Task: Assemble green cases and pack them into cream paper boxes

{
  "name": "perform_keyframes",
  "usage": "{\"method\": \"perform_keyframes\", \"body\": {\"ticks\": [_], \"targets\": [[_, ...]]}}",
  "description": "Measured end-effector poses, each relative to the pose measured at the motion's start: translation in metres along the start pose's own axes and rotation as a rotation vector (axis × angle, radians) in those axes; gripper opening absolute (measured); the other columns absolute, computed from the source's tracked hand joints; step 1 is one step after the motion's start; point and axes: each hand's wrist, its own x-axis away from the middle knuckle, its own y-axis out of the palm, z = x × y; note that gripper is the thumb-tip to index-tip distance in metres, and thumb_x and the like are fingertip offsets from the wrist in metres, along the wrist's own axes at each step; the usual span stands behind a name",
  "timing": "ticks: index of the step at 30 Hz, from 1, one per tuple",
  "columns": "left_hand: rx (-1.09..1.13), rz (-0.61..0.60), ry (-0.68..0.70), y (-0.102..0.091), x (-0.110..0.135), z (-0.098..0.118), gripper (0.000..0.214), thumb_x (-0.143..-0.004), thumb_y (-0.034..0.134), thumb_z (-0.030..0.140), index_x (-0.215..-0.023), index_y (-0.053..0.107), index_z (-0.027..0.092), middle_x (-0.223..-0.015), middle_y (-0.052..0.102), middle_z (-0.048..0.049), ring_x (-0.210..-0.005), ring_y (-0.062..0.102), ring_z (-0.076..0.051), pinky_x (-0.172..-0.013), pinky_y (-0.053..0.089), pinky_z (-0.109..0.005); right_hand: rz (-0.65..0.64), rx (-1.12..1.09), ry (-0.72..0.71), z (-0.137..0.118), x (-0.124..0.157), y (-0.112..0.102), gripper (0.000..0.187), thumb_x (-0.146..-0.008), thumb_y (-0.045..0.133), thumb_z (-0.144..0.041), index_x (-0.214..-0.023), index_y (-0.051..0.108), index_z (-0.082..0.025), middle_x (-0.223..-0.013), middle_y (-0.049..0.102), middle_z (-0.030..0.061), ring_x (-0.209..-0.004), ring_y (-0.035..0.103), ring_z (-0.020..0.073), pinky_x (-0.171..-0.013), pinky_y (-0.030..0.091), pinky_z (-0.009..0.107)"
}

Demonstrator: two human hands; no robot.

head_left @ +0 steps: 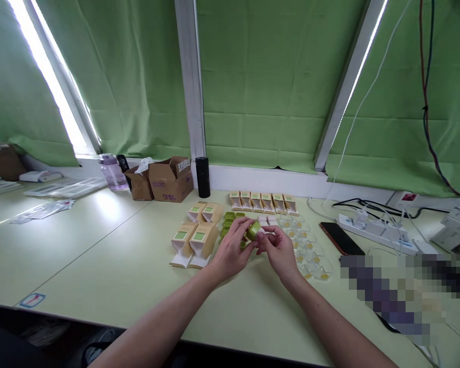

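Above the middle of the table, my left hand (233,250) is closed around a small glossy green container (253,229). My right hand (280,251) pinches the container's right side, where a bit of white shows at the fingertips; whether that is a separate part I cannot tell. Behind and left of my left hand stand more small green containers (229,223) in rows, partly hidden by it. Several small white pieces (267,219) lie just beyond my right hand. To its right are rows of clear plastic shells (309,246) with yellow spots.
Open small cartons with green labels (202,236) stand left of my hands, and a row of similar cartons (261,202) stands behind. Farther back are brown cardboard boxes (171,180), a black cylinder (203,177) and a purple bottle (113,173). A phone (341,238) and power strip (375,234) lie right.
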Motion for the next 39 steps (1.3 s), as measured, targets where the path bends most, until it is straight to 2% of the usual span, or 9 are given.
{"method": "perform_keyframes", "body": {"ticks": [5,9,12,17,20,23,26,32,39], "targets": [[0.058,-0.006,-0.012,-0.001,-0.001,-0.001,0.047,-0.106,0.052,0.027,-0.153,0.048,0.023,-0.149,0.056,-0.0174,-0.135,0.059,-0.031,-0.104,0.059,-0.044,-0.063,-0.008,-0.001,-0.003,0.002,0.002,0.06,-0.071,0.088,-0.07,-0.094,0.06,-0.022,-0.069,0.075,0.0021,-0.057,0.066,0.0174,-0.058,0.058,0.032],[0.223,-0.001,-0.104,0.0,-0.001,-0.004,0.048,-0.108,0.05,0.037,-0.153,0.049,0.023,-0.153,0.056,-0.0176,-0.131,0.063,-0.03,-0.102,0.06,-0.043,-0.098,0.04,-0.062,-0.004,0.004,0.001,0.052,-0.079,0.085,-0.064,-0.1,0.064,-0.022,-0.075,0.076,0.003,-0.064,0.067,0.018,-0.064,0.058,0.032],[0.355,0.006,-0.191,0.003,-0.001,-0.006,0.053,-0.106,0.054,0.044,-0.154,0.049,0.021,-0.148,0.061,-0.0179,-0.119,0.068,-0.028,-0.1,0.06,-0.041,-0.09,0.19,-0.143,-0.003,0.005,-0.003,0.042,-0.086,0.08,-0.057,-0.103,0.067,-0.021,-0.084,0.076,0.0058,-0.073,0.069,0.0195,-0.068,0.058,0.032],[0.547,0.01,-0.281,0.004,-0.004,-0.004,0.06,-0.103,0.056,0.053,-0.153,0.05,0.02,-0.138,0.066,-0.0169,-0.113,0.07,-0.027,-0.097,0.061,-0.039,-0.012,0.575,-0.465,0.0,0.006,-0.01,0.042,-0.092,0.076,-0.042,-0.127,0.064,-0.024,-0.122,0.07,0.0133,-0.082,0.07,0.0219,-0.069,0.063,0.037],[0.611,-0.044,-0.293,0.002,-0.006,0.0,0.063,-0.102,0.057,0.058,-0.151,0.052,0.019,-0.133,0.069,-0.0164,-0.11,0.072,-0.027,-0.096,0.062,-0.04,-0.07,0.737,-0.658,0.001,0.007,-0.012,0.041,-0.099,0.066,-0.033,-0.139,0.06,-0.027,-0.139,0.063,0.0151,-0.1,0.073,0.0262,-0.076,0.065,0.039],[0.635,-0.076,-0.278,0.002,-0.006,0.002,0.063,-0.1,0.059,0.06,-0.147,0.056,0.019,-0.136,0.068,-0.0167,-0.119,0.069,-0.028,-0.103,0.059,-0.041,-0.114,0.826,-0.736,0.003,0.006,-0.013,0.037,-0.102,0.059,-0.026,-0.138,0.062,-0.028,-0.138,0.066,0.0133,-0.121,0.069,0.0295,-0.086,0.066,0.041],[0.62,-0.095,-0.304,0.004,-0.006,0.003,0.064,-0.1,0.06,0.061,-0.148,0.058,0.02,-0.14,0.066,-0.0172,-0.121,0.067,-0.027,-0.101,0.058,-0.039,-0.118,0.847,-0.763,0.006,0.005,-0.014,0.037,-0.101,0.057,-0.022,-0.138,0.063,-0.027,-0.136,0.068,0.013,-0.122,0.07,0.029,-0.092,0.066,0.042],[0.647,-0.11,-0.369,0.003,-0.003,0.003,0.064,-0.1,0.062,0.058,-0.151,0.056,0.021,-0.136,0.068,-0.0152,-0.1,0.068,-0.021,-0.084,0.059,-0.033,-0.101,0.872,-0.832,0.009,0.004,-0.016,0.04,-0.103,0.054,-0.019,-0.141,0.063,-0.027,-0.137,0.071,0.0124,-0.127,0.07,0.0281,-0.105,0.062,0.046],[0.685,-0.075,-0.374,0.005,-0.003,-0.001,0.06,-0.098,0.066,0.054,-0.148,0.06,0.021,-0.138,0.067,-0.0154,-0.103,0.068,-0.023,-0.084,0.061,-0.035,-0.104,0.93,-0.901,0.013,0.004,-0.018,0.043,-0.104,0.053,-0.018,-0.147,0.059,-0.025,-0.143,0.07,0.0126,-0.131,0.069,0.0275,-0.107,0.062,0.046]]}}
